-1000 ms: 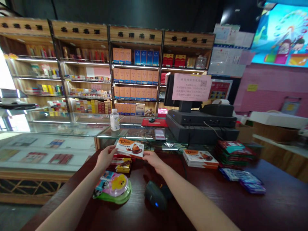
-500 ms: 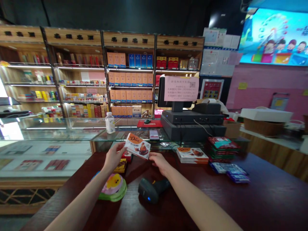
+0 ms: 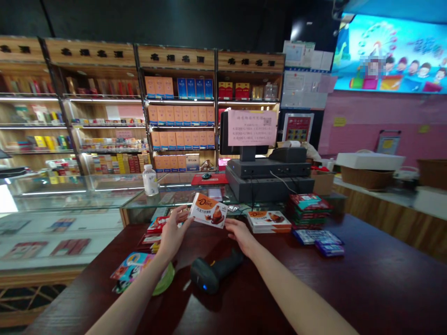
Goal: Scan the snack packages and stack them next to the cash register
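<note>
A white and orange Dove chocolate box (image 3: pixel 208 211) is held up above the dark table, its printed front facing me. My left hand (image 3: pixel 174 231) pinches its left edge between thumb and fingers. At the lower right corner, my right hand (image 3: pixel 240 235) grips it with bent fingers. Below the box, a black barcode scanner (image 3: pixel 206 274) with a blue light lies on the table. Under and beside my left forearm are colourful flat packets (image 3: pixel 131 270), partly hidden. Red packets (image 3: pixel 157 224) lie behind my left hand.
Stacked Dove boxes (image 3: pixel 268 222), a pile of red and green packets (image 3: pixel 309 209) and blue-purple packets (image 3: pixel 321 240) sit on the right. Behind stand a white bottle (image 3: pixel 150 180), a glass counter (image 3: pixel 94 182) and a cash register (image 3: pixel 268 179) with a monitor.
The Dove box has turned slightly and now lies flatter to my view. My left hand's fingers have shifted along its left edge. The view has swung a little to the right.
</note>
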A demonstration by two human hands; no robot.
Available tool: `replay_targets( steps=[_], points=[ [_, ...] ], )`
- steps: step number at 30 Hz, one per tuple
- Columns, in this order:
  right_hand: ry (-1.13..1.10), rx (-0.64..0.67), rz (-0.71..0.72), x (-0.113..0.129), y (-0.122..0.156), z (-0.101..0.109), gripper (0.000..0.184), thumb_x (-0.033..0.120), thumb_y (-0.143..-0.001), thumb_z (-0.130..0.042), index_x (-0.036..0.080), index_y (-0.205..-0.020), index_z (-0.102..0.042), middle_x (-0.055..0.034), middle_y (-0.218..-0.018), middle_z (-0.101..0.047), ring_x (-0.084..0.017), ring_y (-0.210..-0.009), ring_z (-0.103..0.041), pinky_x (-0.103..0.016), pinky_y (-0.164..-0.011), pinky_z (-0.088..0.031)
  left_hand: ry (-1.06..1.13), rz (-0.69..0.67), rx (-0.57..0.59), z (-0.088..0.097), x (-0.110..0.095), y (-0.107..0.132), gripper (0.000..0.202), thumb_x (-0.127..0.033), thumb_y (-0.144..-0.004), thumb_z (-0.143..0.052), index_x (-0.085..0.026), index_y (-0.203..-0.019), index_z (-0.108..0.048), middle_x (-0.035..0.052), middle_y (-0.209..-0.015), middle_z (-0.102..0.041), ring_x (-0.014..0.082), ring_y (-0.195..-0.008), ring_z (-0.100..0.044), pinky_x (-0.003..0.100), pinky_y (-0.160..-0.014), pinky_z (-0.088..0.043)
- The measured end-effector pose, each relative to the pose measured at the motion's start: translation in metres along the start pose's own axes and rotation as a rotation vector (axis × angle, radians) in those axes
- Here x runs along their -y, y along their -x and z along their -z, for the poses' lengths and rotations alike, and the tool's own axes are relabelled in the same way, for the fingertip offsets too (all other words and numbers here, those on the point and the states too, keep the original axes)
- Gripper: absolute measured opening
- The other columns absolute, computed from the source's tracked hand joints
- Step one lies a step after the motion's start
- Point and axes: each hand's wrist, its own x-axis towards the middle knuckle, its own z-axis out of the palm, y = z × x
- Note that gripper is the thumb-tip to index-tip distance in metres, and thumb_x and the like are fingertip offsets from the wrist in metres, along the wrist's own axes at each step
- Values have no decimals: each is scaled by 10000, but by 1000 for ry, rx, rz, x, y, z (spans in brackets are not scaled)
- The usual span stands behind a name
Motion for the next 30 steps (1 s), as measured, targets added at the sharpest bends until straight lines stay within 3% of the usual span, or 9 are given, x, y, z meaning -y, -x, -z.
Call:
replay_targets(
  steps=[8, 14, 22, 30],
  points=[
    [-49, -50, 12, -2, 1, 20, 604, 267, -708, -587, 222, -1310, -579, -75, -1298, -691, -197, -1138, -630, -289, -820, -465, 91, 69, -42, -17, 8, 5, 545, -455, -758, -681, -199, -1206, -506, 120, -1137, -735, 245, -1063, -714, 441, -972, -555],
    [-36, 33, 81, -13, 1, 29, 635, 270, -739, -593, 263, -1373, -563, -65, -1399, -632, -226, -1256, -587, -360, -961, -458, 171, 118, -86, -21, 23, 9, 518, -485, -748, -704, -210, -1134, -493, 128, -1135, -738, 253, -1055, -717, 448, -968, -553],
    [-102, 11, 174, -34, -8, 41, 674, 289, -694, -672, 255, -1361, -584, -98, -1410, -619, -278, -1347, -532, -472, -1114, -386, 127, -7, -211, -23, 27, 14, 371, -425, -764, -719, -225, -996, -509, 77, -1026, -734, 234, -1039, -708, 436, -971, -540],
    [96, 109, 325, -13, 7, 47, 510, 260, -761, -639, 237, -1271, -647, -87, -1336, -673, -246, -1302, -578, -460, -1153, -372, -178, -170, -262, -12, 8, 20, 288, -406, -862, -643, -233, -1081, -572, 55, -1084, -716, 218, -1041, -687, 407, -952, -534]
  ],
)
